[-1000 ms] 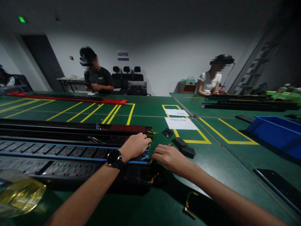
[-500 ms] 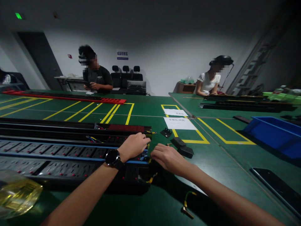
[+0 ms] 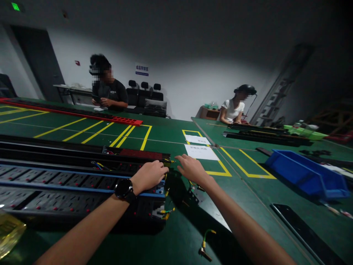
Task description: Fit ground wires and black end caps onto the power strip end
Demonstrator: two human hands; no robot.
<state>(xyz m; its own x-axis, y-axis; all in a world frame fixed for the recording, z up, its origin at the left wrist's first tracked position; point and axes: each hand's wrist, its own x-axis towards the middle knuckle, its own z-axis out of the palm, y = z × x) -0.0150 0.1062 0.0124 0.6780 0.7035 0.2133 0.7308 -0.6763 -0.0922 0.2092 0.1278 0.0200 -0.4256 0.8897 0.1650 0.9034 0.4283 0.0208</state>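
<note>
My left hand [image 3: 151, 175], with a black watch [image 3: 124, 188] on its wrist, rests on the right end of the black socket strip with blue edges [image 3: 82, 179]; its fingers curl down and their tips are hidden. My right hand [image 3: 190, 167] is just right of the strips, fingers bent, near the yellow-tipped wire end [image 3: 172, 161] of the rear black strip. Whether it holds anything is too small to tell. Another socket strip [image 3: 63, 200] lies nearer, with green-yellow wires [image 3: 167, 211] at its end. A loose wire with a metal piece [image 3: 204, 246] lies on the table.
A blue bin [image 3: 300, 173] and a phone [image 3: 306, 232] are on the right. White paper labels [image 3: 201, 152] lie beyond my hands. Two people sit across the green table [image 3: 162, 129]. A clear yellowish container [image 3: 9, 232] stands at the left edge.
My right hand has moved up and forward, toward the rear strip's wire end. My left hand stays on the strip. The camera view has shifted to the right and tilted.
</note>
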